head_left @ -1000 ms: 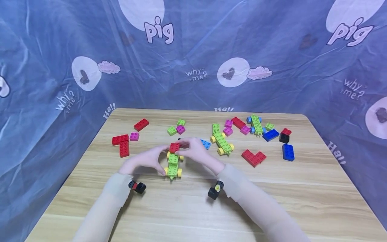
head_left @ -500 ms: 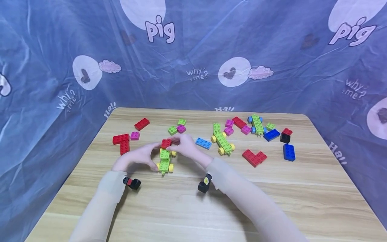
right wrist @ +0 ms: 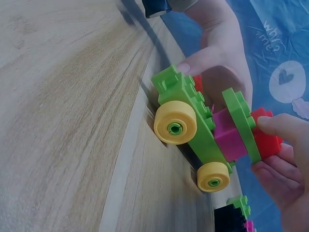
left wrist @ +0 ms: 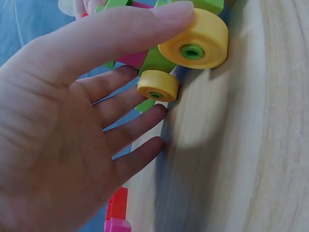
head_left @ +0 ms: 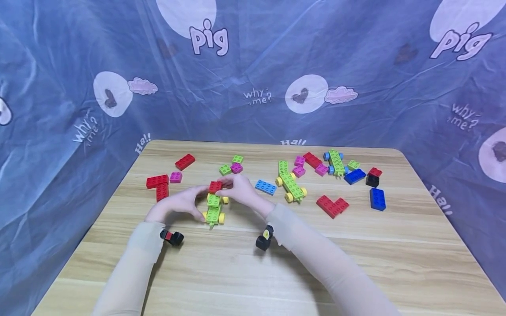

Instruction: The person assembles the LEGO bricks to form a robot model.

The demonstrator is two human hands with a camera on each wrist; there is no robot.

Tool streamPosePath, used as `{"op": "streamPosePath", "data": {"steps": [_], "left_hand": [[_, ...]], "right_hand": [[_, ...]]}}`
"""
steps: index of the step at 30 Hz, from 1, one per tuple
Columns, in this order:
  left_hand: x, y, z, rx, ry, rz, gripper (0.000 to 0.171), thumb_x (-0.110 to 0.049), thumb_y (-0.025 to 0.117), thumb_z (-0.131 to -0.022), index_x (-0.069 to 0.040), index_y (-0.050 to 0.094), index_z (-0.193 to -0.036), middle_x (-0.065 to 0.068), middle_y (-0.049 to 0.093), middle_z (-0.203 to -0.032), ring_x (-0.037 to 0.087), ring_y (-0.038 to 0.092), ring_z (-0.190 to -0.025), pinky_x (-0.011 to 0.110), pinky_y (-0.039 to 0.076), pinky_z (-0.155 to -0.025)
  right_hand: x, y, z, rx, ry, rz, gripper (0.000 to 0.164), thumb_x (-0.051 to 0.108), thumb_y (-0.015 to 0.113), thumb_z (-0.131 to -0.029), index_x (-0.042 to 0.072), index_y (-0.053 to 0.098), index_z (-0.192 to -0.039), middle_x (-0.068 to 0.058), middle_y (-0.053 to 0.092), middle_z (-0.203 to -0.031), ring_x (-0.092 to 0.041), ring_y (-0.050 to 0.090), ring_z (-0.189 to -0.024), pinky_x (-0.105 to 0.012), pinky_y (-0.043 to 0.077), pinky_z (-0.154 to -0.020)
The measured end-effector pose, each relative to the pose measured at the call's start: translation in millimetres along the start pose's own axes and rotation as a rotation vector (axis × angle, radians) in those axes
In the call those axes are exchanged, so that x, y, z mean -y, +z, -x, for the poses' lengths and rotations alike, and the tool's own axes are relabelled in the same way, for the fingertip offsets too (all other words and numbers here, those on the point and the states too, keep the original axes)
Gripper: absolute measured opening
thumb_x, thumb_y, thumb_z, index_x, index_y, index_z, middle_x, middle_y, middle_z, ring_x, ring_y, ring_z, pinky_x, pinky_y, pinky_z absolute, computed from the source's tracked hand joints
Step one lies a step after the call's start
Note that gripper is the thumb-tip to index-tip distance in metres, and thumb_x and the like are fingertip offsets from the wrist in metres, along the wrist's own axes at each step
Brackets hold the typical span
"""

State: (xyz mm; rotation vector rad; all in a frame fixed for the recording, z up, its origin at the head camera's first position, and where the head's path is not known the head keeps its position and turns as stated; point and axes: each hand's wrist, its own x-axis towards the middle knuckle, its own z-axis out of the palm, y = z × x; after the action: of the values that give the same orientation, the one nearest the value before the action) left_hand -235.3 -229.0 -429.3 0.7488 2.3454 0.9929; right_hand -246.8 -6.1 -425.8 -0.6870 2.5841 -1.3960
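With twelve o'clock pointing away from the person, the yellow-wheeled car (head_left: 213, 216) is seemingly resting on the desk (head_left: 221, 272), around seven o'clock from the head view's centre. At its twelve o'clock end, the right hand (head_left: 242, 189) is pinching the red brick (head_left: 215, 187) between thumb and fingers. At nine o'clock, the left hand (head_left: 178, 205) is spreading wide, fingers mostly straight, its thumb lying against a yellow wheel (left wrist: 214, 44) and gripping nothing. Under the red brick, an upper green piece (right wrist: 239, 121) is sitting on a pink brick (right wrist: 228, 134) and overhanging toward six o'clock; an off-centre push could be levering that stack loose. Because the left hand is bracing one side only, sideways force might be rolling or skidding the car toward the blue brick (head_left: 265, 187), lying at two o'clock. Whether the red brick's studs are fully locking, I cannot tell.
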Motion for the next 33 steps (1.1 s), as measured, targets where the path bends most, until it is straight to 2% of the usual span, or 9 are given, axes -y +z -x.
{"op": "streamPosePath", "data": {"steps": [8,19,26,33], "left_hand": [[0.2,1.1,2.2,-0.006,-0.037,0.012,0.107,-0.015,0.087,-0.062,0.007,0.026,-0.147,0.027,0.03,-0.151,0.044,0.028,-0.14,0.056,0.022,-0.115],[2.2,1.6,1.4,-0.003,-0.052,0.015,0.109,-0.017,0.087,-0.063,0.009,0.023,-0.147,0.03,0.028,-0.151,0.045,0.027,-0.14,0.056,0.021,-0.115],[3.7,1.8,1.2,-0.001,-0.066,0.03,0.11,-0.017,0.087,-0.063,0.009,0.021,-0.148,0.03,0.027,-0.152,0.046,0.025,-0.14,0.056,0.02,-0.116],[5.1,2.5,2.6,-0.004,-0.075,0.029,0.11,-0.016,0.087,-0.063,0.009,0.021,-0.148,0.031,0.026,-0.151,0.047,0.025,-0.14,0.056,0.02,-0.116]], "right_hand": [[-2.4,-0.8,1.0,0.01,-0.012,-0.026,0.044,0.018,0.08,-0.079,0.002,0.066,-0.118,-0.012,0.071,-0.108,-0.022,0.068,-0.098,-0.025,0.053,-0.087],[-8.6,-9.9,8.6,0.058,-0.009,-0.049,0.056,0.019,0.077,-0.082,-0.001,0.056,-0.13,-0.015,0.062,-0.127,-0.028,0.062,-0.113,-0.032,0.049,-0.099],[-8.2,-25.8,19.9,0.082,-0.021,-0.056,0.059,0.017,0.076,-0.082,-0.002,0.053,-0.133,-0.017,0.059,-0.131,-0.028,0.059,-0.117,-0.034,0.046,-0.102],[-16.2,-47.4,33.0,0.074,-0.074,0.0,0.062,0.016,0.077,-0.081,0.0,0.052,-0.135,-0.015,0.058,-0.133,-0.027,0.056,-0.122,-0.035,0.041,-0.108]]}}
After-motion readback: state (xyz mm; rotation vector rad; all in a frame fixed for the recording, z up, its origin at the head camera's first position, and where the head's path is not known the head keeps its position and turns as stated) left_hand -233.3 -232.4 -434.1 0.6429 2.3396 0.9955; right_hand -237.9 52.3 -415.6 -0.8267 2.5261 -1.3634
